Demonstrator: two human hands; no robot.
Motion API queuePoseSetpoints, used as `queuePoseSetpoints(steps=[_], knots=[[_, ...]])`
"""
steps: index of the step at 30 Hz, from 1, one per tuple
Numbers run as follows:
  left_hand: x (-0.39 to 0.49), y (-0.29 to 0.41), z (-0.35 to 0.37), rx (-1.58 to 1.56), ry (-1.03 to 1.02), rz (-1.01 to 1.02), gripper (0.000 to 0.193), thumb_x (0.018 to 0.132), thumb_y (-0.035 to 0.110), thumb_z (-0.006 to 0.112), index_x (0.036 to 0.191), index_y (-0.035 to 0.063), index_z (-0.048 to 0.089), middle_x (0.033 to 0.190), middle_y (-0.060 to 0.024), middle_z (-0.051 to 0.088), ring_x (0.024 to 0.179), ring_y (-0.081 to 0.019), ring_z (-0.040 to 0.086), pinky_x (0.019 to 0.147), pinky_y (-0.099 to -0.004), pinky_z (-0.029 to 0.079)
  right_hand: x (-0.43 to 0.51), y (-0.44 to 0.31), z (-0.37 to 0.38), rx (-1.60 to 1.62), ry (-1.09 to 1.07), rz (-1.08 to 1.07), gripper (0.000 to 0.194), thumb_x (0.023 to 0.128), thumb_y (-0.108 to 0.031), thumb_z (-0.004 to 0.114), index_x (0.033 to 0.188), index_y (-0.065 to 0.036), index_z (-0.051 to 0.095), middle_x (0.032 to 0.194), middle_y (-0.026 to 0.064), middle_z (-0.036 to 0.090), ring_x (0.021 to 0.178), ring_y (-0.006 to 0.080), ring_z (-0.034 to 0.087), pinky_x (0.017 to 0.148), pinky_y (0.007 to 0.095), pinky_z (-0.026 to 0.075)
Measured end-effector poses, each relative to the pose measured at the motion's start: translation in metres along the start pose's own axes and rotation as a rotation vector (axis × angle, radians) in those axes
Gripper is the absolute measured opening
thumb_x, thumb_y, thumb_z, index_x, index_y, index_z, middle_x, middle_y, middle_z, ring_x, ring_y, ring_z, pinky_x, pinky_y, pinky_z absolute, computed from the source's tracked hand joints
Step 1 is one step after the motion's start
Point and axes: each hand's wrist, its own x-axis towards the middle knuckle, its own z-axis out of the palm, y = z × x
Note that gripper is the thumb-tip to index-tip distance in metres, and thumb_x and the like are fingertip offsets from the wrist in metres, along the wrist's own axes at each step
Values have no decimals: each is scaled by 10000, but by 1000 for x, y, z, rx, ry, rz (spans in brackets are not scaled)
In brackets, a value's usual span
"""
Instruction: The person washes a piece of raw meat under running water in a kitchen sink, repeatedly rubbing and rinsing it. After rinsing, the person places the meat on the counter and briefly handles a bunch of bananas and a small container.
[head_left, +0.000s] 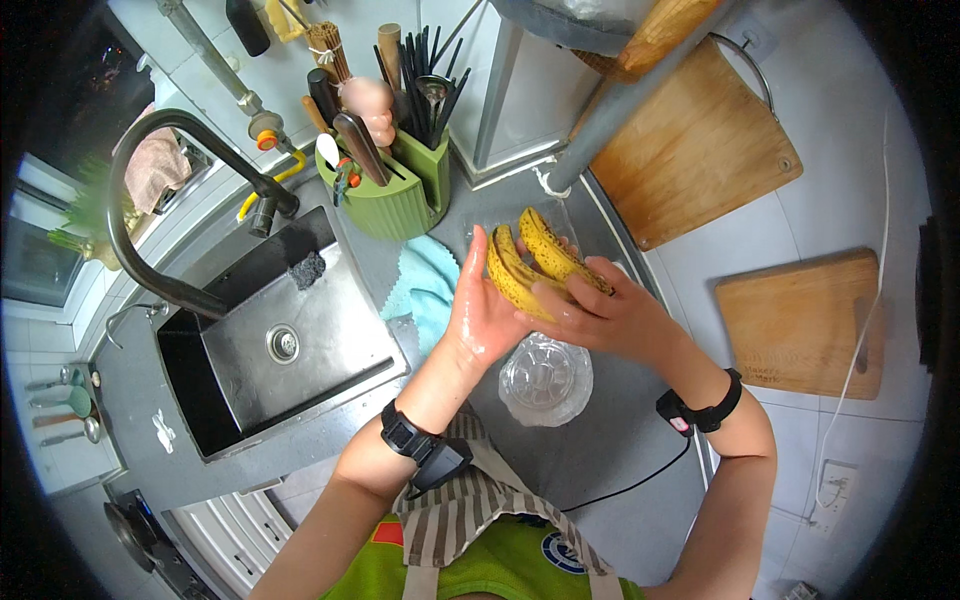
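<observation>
Two ripe bananas (534, 262) with brown speckles are held in front of me, above the grey countertop (615, 450). My left hand (486, 319), wet and palm up, supports them from below; the bananas hide most of its fingers. From the right, my right hand (619, 311) wraps its fingers around their near end. Just below the hands, a clear plastic bowl-shaped container (546, 382) rests on the counter. Behind the bananas lies another clear plastic piece (559, 214), partly covered. A light blue cloth (426, 289) is bunched to the left of my left hand.
To the left is a steel sink (322, 337) with a dark scrubber (307, 270) and a curved black faucet (120, 202). A green utensil holder (390, 199) with knives and chopsticks stands behind it. Two wooden cutting boards (697, 150) are at the right wall. A cable (630, 484) trails from my right wrist.
</observation>
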Motion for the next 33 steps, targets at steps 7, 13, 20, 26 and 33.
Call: queuePoseSetpoints(steps=[7, 13, 20, 26, 33], knots=[[-1, 3, -14, -31, -57, -12, 604, 888, 487, 416, 1267, 20, 372, 1267, -188, 433, 1182, -330, 410, 1025, -448, 301, 10, -5, -21, 286, -109, 28, 328, 772, -231, 611, 1092, -270, 553, 1252, -48, 426, 1176, 146, 390, 1038, 457, 291], [-3, 18, -18, -18, -74, 101, 576, 895, 455, 415, 1299, 47, 368, 1318, -192, 390, 1241, -338, 346, 1051, -478, 248, -8, -7, -50, 391, 103, 205, 325, 710, -109, 586, 1028, -177, 584, 1143, 47, 543, 1022, 230, 504, 929, 425, 409], [-8, 34, -13, -23, -210, 156, 753, 819, 610, 433, 1368, 117, 284, 1283, -196, 422, 1214, -349, 360, 1044, -477, 260, -45, -47, -36, 782, 311, 826, 288, 650, -5, 564, 933, -28, 614, 814, 106, 638, 670, 246, 595, 654, 319, 490], [-9, 32, -9, 51, -244, 171, 848, 762, 660, 478, 1370, 108, 267, 1234, -196, 454, 1165, -360, 402, 1019, -465, 302, -35, -77, -7, 1386, 234, 1206, 269, 735, -22, 549, 997, -11, 607, 921, 86, 633, 852, 223, 593, 753, 315, 480], [-14, 29, -9, 112, -275, 168, 856, 750, 653, 506, 1369, 111, 271, 1221, -187, 458, 1157, -362, 407, 1012, -471, 311, -8, -70, 12, 1589, 35, 910, 401, 905, -166, 372, 1296, -81, 388, 1332, 104, 369, 1209, 226, 384, 1005, 448, 325]])
